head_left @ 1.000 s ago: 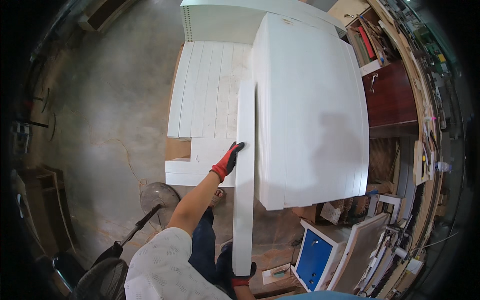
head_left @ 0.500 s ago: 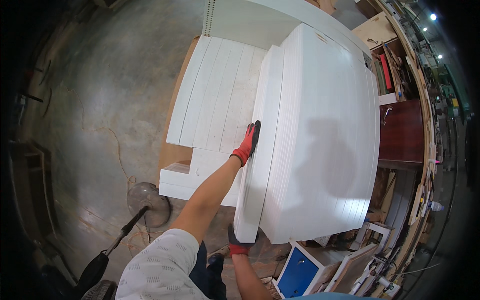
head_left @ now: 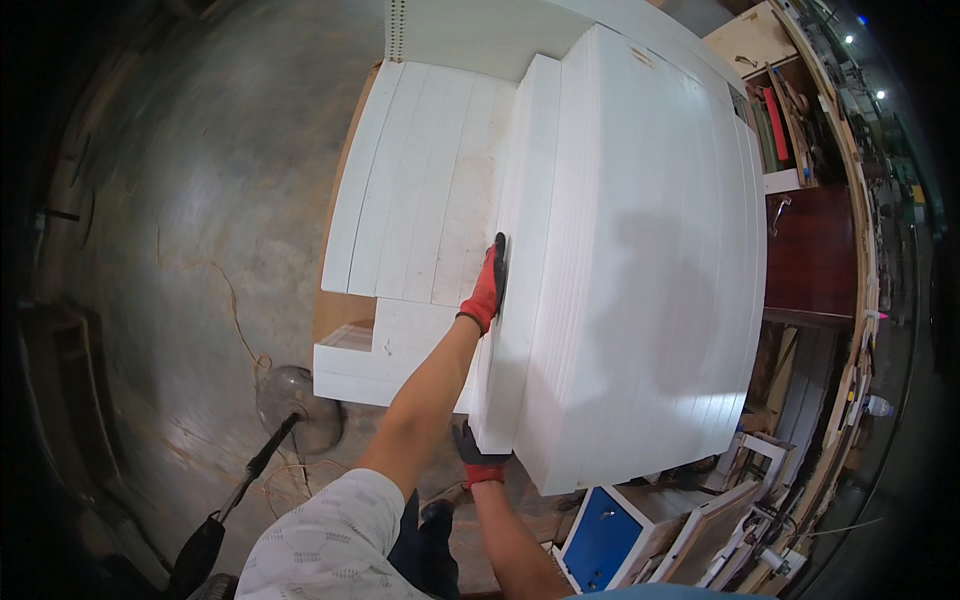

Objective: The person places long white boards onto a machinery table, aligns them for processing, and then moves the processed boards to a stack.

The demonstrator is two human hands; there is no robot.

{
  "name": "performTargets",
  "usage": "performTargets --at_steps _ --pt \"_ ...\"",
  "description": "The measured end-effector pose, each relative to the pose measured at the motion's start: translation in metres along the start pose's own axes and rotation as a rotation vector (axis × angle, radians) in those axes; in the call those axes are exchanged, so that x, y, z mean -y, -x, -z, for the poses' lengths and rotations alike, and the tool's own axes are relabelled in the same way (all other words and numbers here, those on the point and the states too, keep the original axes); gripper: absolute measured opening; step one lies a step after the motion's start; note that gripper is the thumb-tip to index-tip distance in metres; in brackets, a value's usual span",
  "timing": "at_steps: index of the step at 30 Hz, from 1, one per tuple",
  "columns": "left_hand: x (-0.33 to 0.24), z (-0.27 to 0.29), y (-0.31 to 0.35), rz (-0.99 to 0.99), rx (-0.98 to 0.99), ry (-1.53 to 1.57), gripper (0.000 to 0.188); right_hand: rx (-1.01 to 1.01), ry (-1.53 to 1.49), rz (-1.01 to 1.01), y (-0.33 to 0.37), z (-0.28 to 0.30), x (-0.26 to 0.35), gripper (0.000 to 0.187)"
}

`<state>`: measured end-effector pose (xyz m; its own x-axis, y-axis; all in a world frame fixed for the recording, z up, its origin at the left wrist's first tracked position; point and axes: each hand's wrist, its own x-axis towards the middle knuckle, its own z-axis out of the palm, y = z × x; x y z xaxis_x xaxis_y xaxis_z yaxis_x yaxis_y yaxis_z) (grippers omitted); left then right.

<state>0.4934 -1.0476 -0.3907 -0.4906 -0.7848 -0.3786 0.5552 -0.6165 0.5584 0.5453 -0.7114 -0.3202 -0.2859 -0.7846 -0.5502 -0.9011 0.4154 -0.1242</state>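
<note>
Beside a tall stack of white panels [head_left: 670, 200], a narrower set of white boards [head_left: 515, 290] stands lengthwise along its left side. My left hand [head_left: 487, 285], in a red and black glove, lies along the left face of these boards, fingers stretched out and pointing away from me. At their near end, my right hand [head_left: 482, 458], gloved the same way, cups the lower corner; some of its fingers are hidden by the boards. To the left, white grooved panels [head_left: 425, 180] lie flat at a lower level.
A white upright panel [head_left: 480, 35] closes off the far side. On the floor at left is a round dark base with a pole [head_left: 300, 405] and a thin cord [head_left: 235, 300]. A blue-fronted cabinet [head_left: 603, 540] stands near right, a dark red cabinet [head_left: 812, 255] further right.
The narrow boards have slid away from me along the tall stack, my right hand moving forward with their near end. My left hand stays against their side, its fingers now straighter.
</note>
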Motion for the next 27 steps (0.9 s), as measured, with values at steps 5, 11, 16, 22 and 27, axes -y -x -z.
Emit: performTargets --at_steps 5,11,16,22,27 --pt "-0.028 -0.028 0.017 -0.038 -0.023 -0.290 0.062 -0.384 -0.092 0.042 -0.006 0.039 0.007 0.044" --pt "-0.020 -0.013 0.002 -0.122 0.010 -0.276 0.059 -0.306 -0.449 0.038 -0.018 0.055 0.011 0.047" --pt "-0.007 -0.009 0.058 -0.058 0.053 -0.210 0.058 -0.294 -0.369 0.119 0.001 0.044 -0.005 0.058" --pt "0.043 0.007 0.182 0.274 -0.221 -0.259 0.061 -0.030 -1.834 -0.445 0.056 0.000 -0.063 0.066" --pt "0.017 -0.023 0.303 0.691 -0.324 -0.296 0.067 0.075 -2.415 -0.763 0.196 -0.056 -0.081 0.063"
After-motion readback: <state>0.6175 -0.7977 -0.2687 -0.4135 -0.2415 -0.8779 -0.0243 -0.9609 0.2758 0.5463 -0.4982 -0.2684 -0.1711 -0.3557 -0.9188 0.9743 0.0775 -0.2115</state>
